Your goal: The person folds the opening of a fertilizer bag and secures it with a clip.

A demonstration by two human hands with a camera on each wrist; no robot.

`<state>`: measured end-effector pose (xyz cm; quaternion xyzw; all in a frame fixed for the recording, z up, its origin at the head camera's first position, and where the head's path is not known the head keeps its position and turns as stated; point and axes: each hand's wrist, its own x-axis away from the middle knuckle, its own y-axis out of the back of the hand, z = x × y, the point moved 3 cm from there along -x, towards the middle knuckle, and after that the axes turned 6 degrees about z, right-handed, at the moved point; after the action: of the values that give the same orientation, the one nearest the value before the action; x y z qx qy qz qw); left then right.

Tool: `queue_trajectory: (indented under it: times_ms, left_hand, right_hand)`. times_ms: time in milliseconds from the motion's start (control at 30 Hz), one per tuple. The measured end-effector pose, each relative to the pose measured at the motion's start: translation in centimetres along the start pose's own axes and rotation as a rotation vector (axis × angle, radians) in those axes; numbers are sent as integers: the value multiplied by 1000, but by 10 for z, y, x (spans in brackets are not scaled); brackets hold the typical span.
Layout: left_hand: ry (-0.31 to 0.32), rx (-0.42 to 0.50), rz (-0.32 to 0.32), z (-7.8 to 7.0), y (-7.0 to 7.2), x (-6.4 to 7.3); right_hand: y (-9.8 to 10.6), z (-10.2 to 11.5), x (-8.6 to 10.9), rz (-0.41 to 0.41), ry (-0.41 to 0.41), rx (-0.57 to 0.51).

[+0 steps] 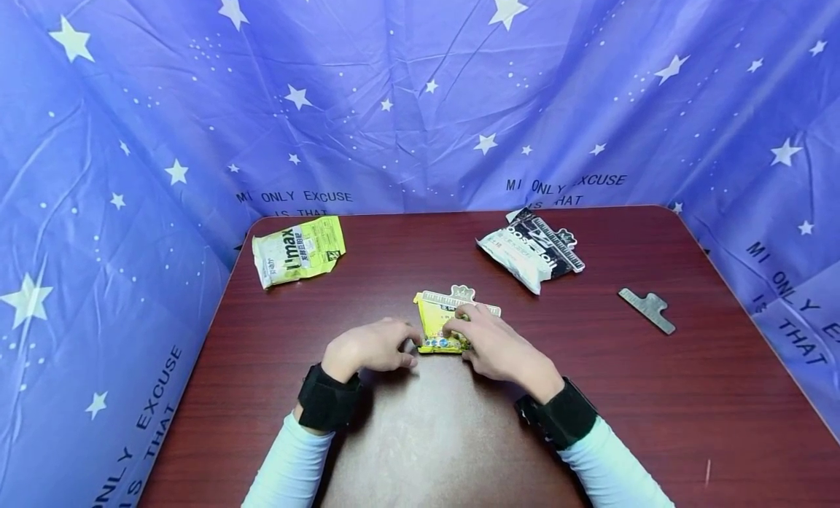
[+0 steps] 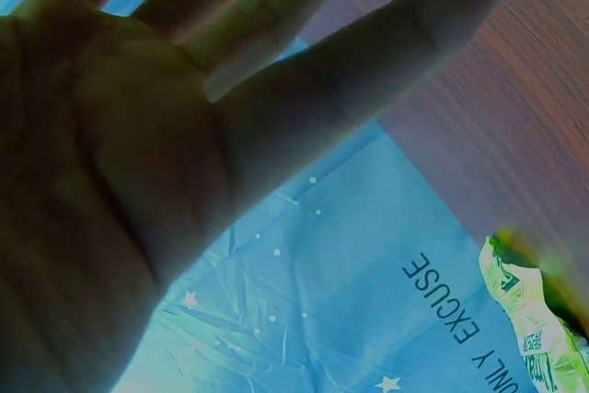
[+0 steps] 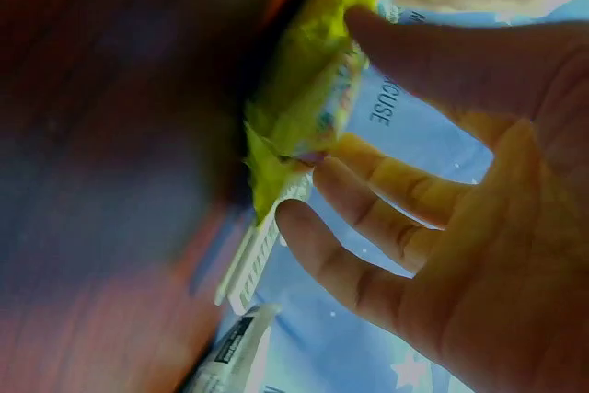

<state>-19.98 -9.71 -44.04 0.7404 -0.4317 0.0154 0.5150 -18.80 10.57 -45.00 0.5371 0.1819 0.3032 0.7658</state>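
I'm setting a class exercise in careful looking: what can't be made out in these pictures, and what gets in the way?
Yellow packet, head: right side partly hidden by the right grip.
White packet, head: finer print too small to read.
Green packet, left wrist: cut off by the right edge.
Left grip, left wrist: some fingers cut off by the top edge.
Table, right wrist: grain lost in blur and shadow.

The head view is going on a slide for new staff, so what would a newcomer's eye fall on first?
Probably the star-printed blue curtain wrapping the far side and both ends of the dark red table. Next, the bright yellow packet near the table's middle, with a clip along its far edge and the person's left hand and right hand at it.
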Motion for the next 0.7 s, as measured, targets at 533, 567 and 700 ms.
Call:
queue_trajectory:
  times_ms: [533,567,700]
  left_hand:
    - [56,-18,14,-1,-5,-2]
    - [60,-15,17,-1,-5,-3]
    - [74,-4,22,-2,-7,-3]
  right_hand:
    - [2,-23,-29,-28,-102,-48]
    - [3,-26,-32,-37,-108,-57]
    - [4,-30,-41,-88,-123,-23]
